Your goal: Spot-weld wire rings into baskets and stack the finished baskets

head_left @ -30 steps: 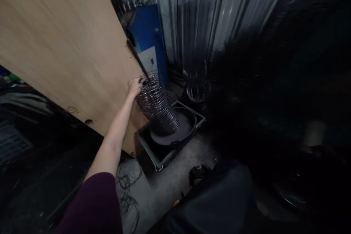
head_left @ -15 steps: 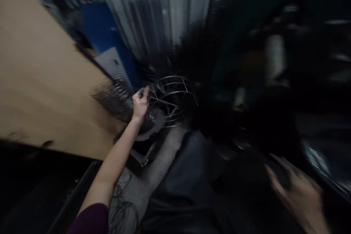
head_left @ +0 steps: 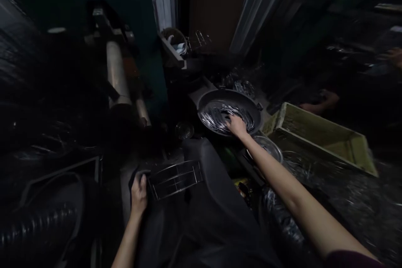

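Low in the middle of the head view, my left hand [head_left: 139, 192] is closed on the left end of a rectangular wire frame [head_left: 176, 180] with thin crossbars, held over my dark-clad lap. My right hand [head_left: 238, 126] reaches forward into a wide round pan [head_left: 256, 111]. Its fingers are bent together on shiny metal wire pieces [head_left: 216, 118] heaped in that pan. How many pieces they pinch is too blurred to tell.
A yellow-green crate [head_left: 326, 144] stands to the right, with a round metal dish [head_left: 266, 147] near my forearm. Someone else's hand [head_left: 326, 101] shows behind the crate. A machine with a pale cylinder [head_left: 117, 71] rises at left. Shiny wire lies at lower right.
The view has swung to the right. My left hand has come from a round wire stack back to my lap with the wire frame. My right hand has moved into the pan.
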Available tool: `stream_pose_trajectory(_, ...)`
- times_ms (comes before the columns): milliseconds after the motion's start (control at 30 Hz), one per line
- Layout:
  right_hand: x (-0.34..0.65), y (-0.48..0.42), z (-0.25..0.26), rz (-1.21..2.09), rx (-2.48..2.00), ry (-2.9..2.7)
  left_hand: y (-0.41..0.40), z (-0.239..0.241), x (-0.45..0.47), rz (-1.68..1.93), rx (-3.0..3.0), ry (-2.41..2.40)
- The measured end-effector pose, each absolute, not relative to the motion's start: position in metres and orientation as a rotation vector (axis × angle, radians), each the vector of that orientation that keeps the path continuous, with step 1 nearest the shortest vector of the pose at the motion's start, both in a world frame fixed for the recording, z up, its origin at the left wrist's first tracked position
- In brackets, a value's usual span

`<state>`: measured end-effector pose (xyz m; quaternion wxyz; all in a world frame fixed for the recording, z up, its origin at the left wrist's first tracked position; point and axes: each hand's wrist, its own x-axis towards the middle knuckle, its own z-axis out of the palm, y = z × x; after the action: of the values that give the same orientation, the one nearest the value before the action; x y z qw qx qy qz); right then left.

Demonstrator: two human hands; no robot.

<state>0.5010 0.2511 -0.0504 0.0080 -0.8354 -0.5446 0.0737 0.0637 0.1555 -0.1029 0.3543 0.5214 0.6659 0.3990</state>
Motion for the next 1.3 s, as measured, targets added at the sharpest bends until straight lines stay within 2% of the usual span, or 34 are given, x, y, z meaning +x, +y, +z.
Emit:
stream_pose_trajectory(100, 0.52, 0.277, -0.068, 0.393, -2.795, -1.623, 0.151, -0.08, 0.045, 1.056, 1.33, 1.876)
stream_pose_trajectory(233, 0.532, 0.278, -0.083, 0.447, -2.781, -1.617, 0.145, -0.053, 0.039, 1.216, 1.148, 2.154)
stream_pose_trajectory(400, 0.523, 0.273, -0.058, 0.325, -2.662, -1.519, 0.155, -0.004, 0.074, 1.31, 1.398, 1.965)
stream_pose_trajectory(533, 0.503, 0.286, 0.0, 0.564, -2.26, -1.014, 0.175, 0.04, 0.124, 1.191, 1.671, 1.514)
stream_pose_trajectory(600, 0.487, 0.291, 0.035, 0.728, -2.055, -0.935, 0.185, 0.054, 0.156, 1.074, 1.758, 1.266)
stream_pose_trajectory(733, 0.438, 0.285, 0.094, 1.15, -1.281, -0.816, 0.2, 0.066, 0.217, 0.944, 1.811, 0.848)
stream_pose_trajectory(800, 0.412, 0.278, 0.109, 1.242, -1.061, -0.788, 0.202, 0.067, 0.232, 0.866, 1.712, 0.739)
stream_pose_trajectory(900, 0.377, 0.258, 0.1, 1.213, -1.11, -0.939, 0.206, 0.072, 0.23, 0.945, 1.446, 0.794)
stream_pose_trajectory(1000, 0.348, 0.221, 0.064, 1.121, -1.277, -1.352, 0.224, 0.077, 0.213, 1.085, 1.054, 0.823)
stream_pose_trajectory(1133, 0.324, 0.177, 0.021, 1.002, -1.306, -1.75, 0.26, 0.07, 0.196, 0.963, 0.654, 0.814)
stream_pose_trajectory(1300, 0.3, 0.191, 0.013, 1.045, -1.399, -1.705, 0.252, 0.044, 0.165, 0.9, 0.797, 0.977)
